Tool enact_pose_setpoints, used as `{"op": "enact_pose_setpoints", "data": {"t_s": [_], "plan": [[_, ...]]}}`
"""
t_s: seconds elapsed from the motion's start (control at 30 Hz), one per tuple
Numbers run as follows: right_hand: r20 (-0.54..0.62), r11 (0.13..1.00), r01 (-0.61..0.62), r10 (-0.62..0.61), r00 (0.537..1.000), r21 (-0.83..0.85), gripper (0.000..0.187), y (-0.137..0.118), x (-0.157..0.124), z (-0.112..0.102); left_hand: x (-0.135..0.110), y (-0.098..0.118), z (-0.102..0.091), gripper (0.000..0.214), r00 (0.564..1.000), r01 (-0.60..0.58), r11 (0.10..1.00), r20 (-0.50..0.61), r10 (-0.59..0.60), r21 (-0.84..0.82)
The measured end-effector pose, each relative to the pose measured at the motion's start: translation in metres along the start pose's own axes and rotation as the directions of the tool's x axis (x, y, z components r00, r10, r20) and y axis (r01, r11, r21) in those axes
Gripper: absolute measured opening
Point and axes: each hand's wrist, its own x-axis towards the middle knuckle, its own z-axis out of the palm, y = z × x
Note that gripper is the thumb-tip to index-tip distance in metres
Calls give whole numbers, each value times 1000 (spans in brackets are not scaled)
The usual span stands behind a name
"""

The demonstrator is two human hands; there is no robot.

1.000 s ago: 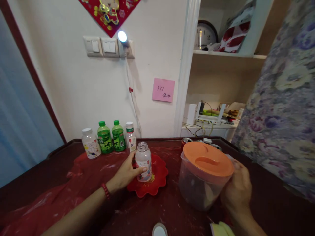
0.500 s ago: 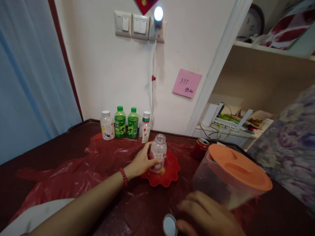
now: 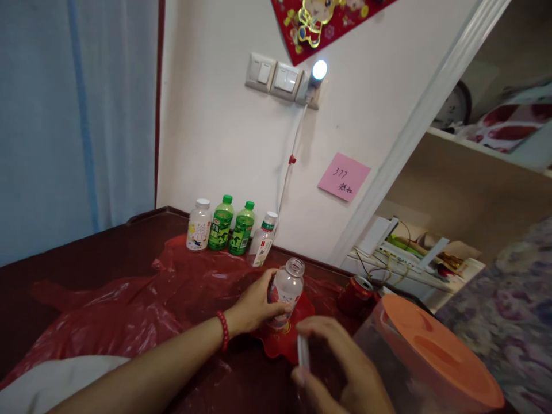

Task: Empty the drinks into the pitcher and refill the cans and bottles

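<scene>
1. The left hand (image 3: 256,305) is found wrapped around the clear bottle (image 3: 288,287), with the thumb laid across the front of the label and the fingers curled behind. The grip is clamped; no gap is seen between palm and bottle.
2. The bottle's mouth is uncovered. The bottle is located over the red plate (image 3: 271,346); whether its base is borne by the plate cannot be told.
3. The right hand (image 3: 345,362) is partly blurred. The white cap (image 3: 303,349) is pinched between thumb and fingers, edge-on, and held in front of the plate, below and to the right of the bottle. The cap is apart from the bottle's mouth.
4. A red bracelet (image 3: 224,330) is worn on the left wrist.
5. Behind the left hand, a white-capped bottle (image 3: 199,227), two green bottles (image 3: 222,225) and a slim bottle (image 3: 263,241) are lined up near the wall, all capped.
6. A red can (image 3: 356,294) is noted to the right of the plate. The pitcher (image 3: 394,351), fitted with an orange lid (image 3: 440,348), is placed just beside the right hand.
7. The table (image 3: 26,250) is partly covered by red plastic sheeting (image 3: 116,310).
</scene>
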Motion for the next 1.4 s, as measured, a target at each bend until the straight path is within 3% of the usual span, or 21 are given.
{"op": "enact_pose_setpoints", "data": {"t_s": [0.13, 0.27, 0.4, 0.7, 1.1, 1.23, 1.4], "plan": [[-303, 990, -9, 52, 952, 142, 35, -10, 45, -13, -2, -6, 1, 69, 1000, -24, 999, 3, 24, -42], [-453, 939, -76, 232, 861, 336, 54, 11, 80, -4, -4, -7, 3, 69, 1000, -19, 1000, -26, 19, -6], [-451, 871, -108, 350, 821, 479, 65, 40, 103, 13, -6, -1, 2, 71, 998, 57, 997, -30, -55, 48], [-330, 835, -167, 381, 864, 525, 63, 83, 96, 29, -7, -1, 1, 70, 997, 78, 995, -22, -77, 68], [-372, 907, -185, 332, 867, 379, 53, 79, 90, 29, -8, 2, 0, 72, 997, 81, 994, -6, -81, 68], [-372, 911, -193, 332, 867, 364, 59, 78, 93, 28, -8, 4, -1, 71, 996, 85, 994, -5, -84, 69], [-428, 928, -185, 317, 846, 322, 55, 79, 93, 31, -9, 5, -1, 69, 996, 83, 995, -21, -81, 64]]}}
